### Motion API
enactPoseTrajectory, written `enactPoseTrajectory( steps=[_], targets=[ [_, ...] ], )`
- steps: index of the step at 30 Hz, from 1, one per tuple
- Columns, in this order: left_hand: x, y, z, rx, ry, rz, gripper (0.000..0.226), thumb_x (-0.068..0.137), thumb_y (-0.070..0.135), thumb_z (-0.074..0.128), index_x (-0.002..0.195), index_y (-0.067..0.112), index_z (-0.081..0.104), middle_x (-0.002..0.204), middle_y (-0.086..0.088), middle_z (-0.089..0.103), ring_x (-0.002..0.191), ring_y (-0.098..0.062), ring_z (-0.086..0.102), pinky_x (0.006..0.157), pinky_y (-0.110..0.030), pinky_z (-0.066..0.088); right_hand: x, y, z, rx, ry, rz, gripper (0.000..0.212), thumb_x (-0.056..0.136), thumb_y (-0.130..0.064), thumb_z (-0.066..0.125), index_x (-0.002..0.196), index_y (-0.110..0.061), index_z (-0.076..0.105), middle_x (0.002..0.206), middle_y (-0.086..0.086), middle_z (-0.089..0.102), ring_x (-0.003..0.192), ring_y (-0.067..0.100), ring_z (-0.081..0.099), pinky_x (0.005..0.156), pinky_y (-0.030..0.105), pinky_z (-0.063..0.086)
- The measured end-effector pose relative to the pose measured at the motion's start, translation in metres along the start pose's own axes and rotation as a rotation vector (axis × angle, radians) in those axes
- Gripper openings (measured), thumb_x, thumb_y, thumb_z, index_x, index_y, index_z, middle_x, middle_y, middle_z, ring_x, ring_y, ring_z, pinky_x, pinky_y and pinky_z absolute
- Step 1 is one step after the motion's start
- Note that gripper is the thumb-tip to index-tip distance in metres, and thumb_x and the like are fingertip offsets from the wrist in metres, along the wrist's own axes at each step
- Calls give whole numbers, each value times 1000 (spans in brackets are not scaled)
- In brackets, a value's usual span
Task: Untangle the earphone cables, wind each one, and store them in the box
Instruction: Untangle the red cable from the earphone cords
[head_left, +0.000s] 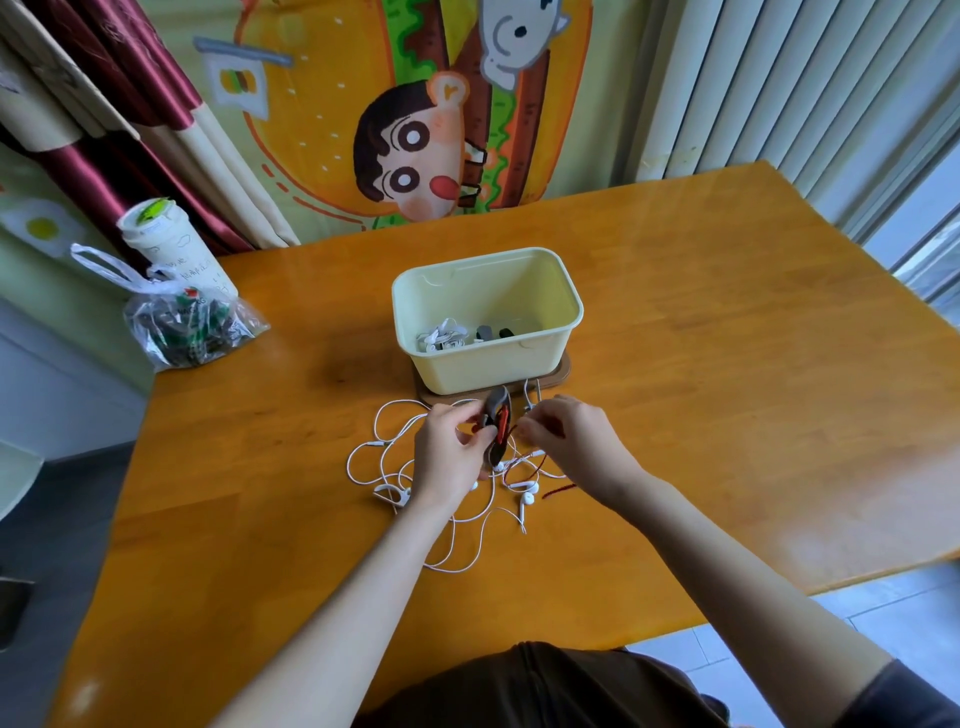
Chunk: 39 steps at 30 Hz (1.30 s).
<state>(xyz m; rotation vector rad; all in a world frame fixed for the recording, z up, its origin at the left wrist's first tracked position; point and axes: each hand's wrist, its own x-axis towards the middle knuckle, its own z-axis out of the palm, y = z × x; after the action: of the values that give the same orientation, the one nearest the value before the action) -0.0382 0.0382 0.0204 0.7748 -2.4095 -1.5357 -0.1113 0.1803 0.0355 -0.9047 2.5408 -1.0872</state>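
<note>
Wound white earphones (441, 336) are held in the pale-yellow plastic box (483, 364); a grey winder (497, 400) is gripped by the left hand (449, 453) — its red cord (503, 423) pinched by the right hand (571, 437) — over tangled white cables (527, 500).

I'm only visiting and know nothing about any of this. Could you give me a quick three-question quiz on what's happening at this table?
1. True or false: the pale yellow box already has white earphones in it.
2. Where do the loose white cables lie?
A) inside the box
B) on the table, in front of the box
C) inside a plastic bag
3. Fill in the blank: the right hand pinches a ___ cord, while the left hand holds a dark bundle.

Key: 1 true; 2 B; 3 red.
</note>
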Motion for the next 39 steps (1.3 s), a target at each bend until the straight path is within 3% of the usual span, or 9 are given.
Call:
enactPoseTrajectory(
  steps=[3,7,15,22,27,30,34,36,39],
  targets=[
    [0,-4,0,38,-105,8,40,89,7,64,128,13,60,109,-4,51,61,-17,64,43,-15,47,5,2,-11,16,36,-17,21,92,-23,59,72,-15,58,71,-11,48,62,5,46,59,10,36],
    [-1,-3,1,39,-237,52,39,89,7,64,127,15,61,106,-3,52,65,-17,61,47,-28,54,12,7,-15,22,49,-13,19,89,-24,62,77,-9,64,75,-11,49,66,7,47,58,11,36],
    [0,3,-7,-18,-413,-30,36,90,8,62,126,16,61,108,-5,55,86,-26,65,50,-26,54,10,10,-17,-139,102,-73,14,86,-30,65,84,-17,68,86,-12,54,84,9,43,73,26,35],
    [-4,8,-16,-280,-605,-172,27,93,6,57,115,16,66,111,1,70,86,-11,67,49,-21,49,8,15,-18,-303,137,-154,10,86,-27,65,86,-18,70,87,-9,56,88,18,46,77,27,27],
    [-3,20,-15,-636,-461,-259,23,93,3,52,103,19,65,87,4,74,72,-10,67,46,-20,45,7,11,-13,-237,100,-96,15,89,-26,61,94,-17,71,96,-4,65,97,18,48,81,25,26],
    [-2,25,-10,-798,-344,-309,20,94,5,52,101,18,66,80,4,73,66,-6,67,45,-17,47,5,4,-2,-174,65,-62,16,93,-19,56,101,-14,69,95,2,68,94,22,52,76,27,34],
    [-3,25,-4,-880,-210,-373,17,94,8,54,100,18,67,83,1,72,68,-8,65,50,-16,49,4,-2,5,-53,20,-12,17,96,-10,49,103,-10,65,86,2,61,76,18,53,59,17,35],
    [-1,24,-3,-949,-132,-428,15,94,9,55,100,17,66,86,-1,71,73,-11,64,52,-16,50,2,-3,7,-28,-20,-13,17,96,-9,49,102,-9,65,84,0,59,74,17,53,59,13,36],
    [2,22,-3,-995,-38,-459,15,94,9,56,104,14,65,89,-2,69,77,-14,63,52,-16,51,-2,-4,12,-21,-38,-28,16,95,-13,52,97,-10,67,81,-1,56,72,15,50,64,21,35]
  ],
)
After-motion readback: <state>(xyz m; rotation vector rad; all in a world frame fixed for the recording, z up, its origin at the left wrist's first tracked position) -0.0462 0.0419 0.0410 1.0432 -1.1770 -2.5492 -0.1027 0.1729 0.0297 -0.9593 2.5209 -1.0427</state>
